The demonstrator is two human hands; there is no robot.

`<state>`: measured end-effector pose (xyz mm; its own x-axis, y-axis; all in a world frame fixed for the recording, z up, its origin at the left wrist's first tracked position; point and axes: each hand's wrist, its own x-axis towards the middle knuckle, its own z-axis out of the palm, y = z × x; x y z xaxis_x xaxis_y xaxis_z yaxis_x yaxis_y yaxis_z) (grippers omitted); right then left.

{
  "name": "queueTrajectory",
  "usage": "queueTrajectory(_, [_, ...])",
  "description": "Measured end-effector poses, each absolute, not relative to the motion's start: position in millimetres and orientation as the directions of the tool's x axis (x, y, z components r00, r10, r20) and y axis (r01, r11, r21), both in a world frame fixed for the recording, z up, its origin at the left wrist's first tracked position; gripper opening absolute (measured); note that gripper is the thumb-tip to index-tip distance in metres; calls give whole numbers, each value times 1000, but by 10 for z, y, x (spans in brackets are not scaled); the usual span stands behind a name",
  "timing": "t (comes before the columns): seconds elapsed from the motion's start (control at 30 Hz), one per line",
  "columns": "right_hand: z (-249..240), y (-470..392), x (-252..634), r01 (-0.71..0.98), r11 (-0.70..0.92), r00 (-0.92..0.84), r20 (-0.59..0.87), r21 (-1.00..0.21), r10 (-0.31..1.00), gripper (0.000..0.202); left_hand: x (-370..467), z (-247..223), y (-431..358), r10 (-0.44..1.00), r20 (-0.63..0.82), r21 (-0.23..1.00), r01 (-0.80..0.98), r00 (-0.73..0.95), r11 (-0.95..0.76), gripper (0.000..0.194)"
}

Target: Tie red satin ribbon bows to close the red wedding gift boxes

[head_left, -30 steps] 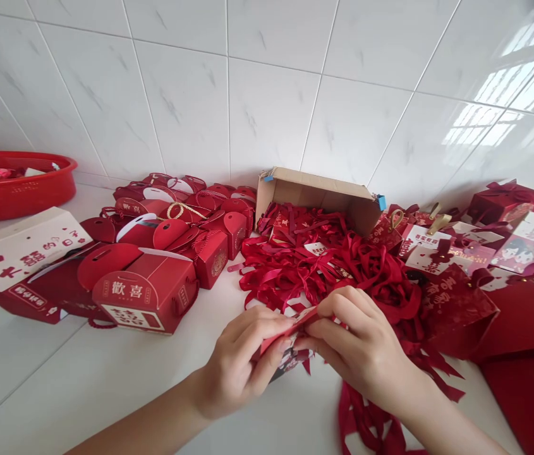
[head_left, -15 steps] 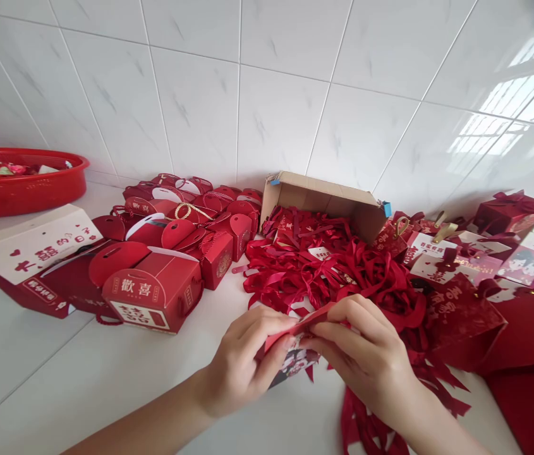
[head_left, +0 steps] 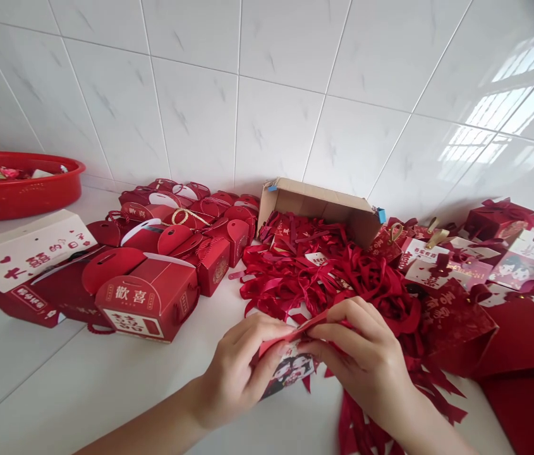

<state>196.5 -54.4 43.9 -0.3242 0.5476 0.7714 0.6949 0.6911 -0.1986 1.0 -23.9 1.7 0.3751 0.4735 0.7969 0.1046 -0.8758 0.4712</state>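
Note:
A small red paper gift box (head_left: 290,368) with cartoon figures printed on its front is between my two hands near the middle front. My left hand (head_left: 242,366) pinches the box's red top edge from the left, thumb on the printed side. On the right, my right hand (head_left: 364,347) grips the same edge between thumb and fingers. The fingertips hide much of the box's top. Just behind my hands lies a heap of dark red ribbons (head_left: 304,272), spilling from a tipped cardboard box (head_left: 323,196).
Several folded red gift boxes (head_left: 148,297) stand in rows on the left. A red plastic basin (head_left: 24,189) is at the far left. More red and pink boxes with ribbons (head_left: 456,316) crowd the right side. White tiled wall (head_left: 191,114) closes off the back.
Both hands keep their pinch on the gift box's top edge, with the fingers shifting slightly. The box's printed face shows a little more. The view has tilted slightly.

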Motion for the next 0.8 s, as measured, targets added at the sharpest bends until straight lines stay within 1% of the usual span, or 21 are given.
queueTrajectory(0.13, [453, -545, 1968, 673, 710, -355, 752, -206, 555, 8, -1, 12, -252, 476, 791, 474, 108, 383, -874, 30])
queueTrajectory(0.37, [469, -582, 1920, 704, 686, -354, 746, -185, 565, 8, 14, 22, -257, 479, 792, 476, 108, 379, -873, 30])
queueTrajectory(0.63, [477, -614, 1880, 726, 632, -273, 730, -271, 627, 4, 22, 30, -257, 476, 794, 470, 115, 379, -875, 30])
queueTrajectory(0.8, [484, -614, 1885, 727, 619, -238, 737, -296, 633, 7, 20, 32, -257, 474, 795, 467, 116, 378, -877, 30])
